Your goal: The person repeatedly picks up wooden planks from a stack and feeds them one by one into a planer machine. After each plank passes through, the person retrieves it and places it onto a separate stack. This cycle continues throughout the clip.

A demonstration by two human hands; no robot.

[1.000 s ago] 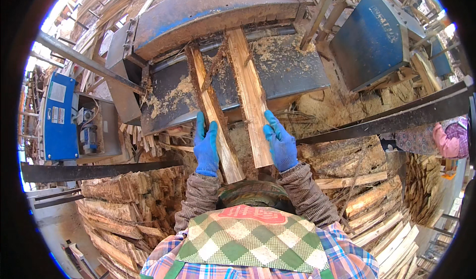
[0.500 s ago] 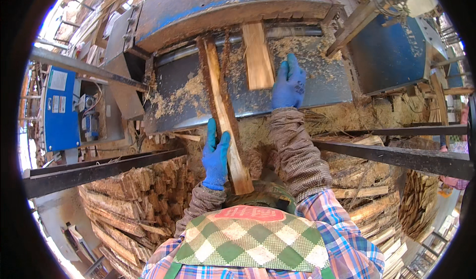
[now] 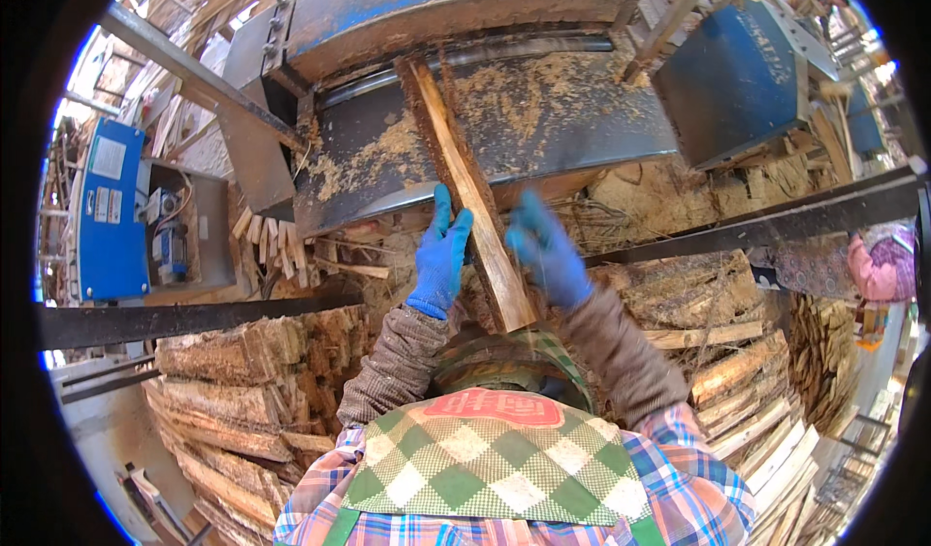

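Blue-gloved left hand (image 3: 441, 260), blurred blue-gloved right hand (image 3: 546, 250) flank long bark-edged wooden slat (image 3: 467, 179); both grips unclear. Likely feeding step; next calls for straight push.

From here I see one long, pale, bark-edged wooden strip (image 3: 469, 188) slanting across the bench (image 3: 601, 144), its near end jutting past the front edge.

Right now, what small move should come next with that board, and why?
Perhaps the right hand should steady the board from the right: the left hand is at its left edge, and its near end overhangs the metal table.
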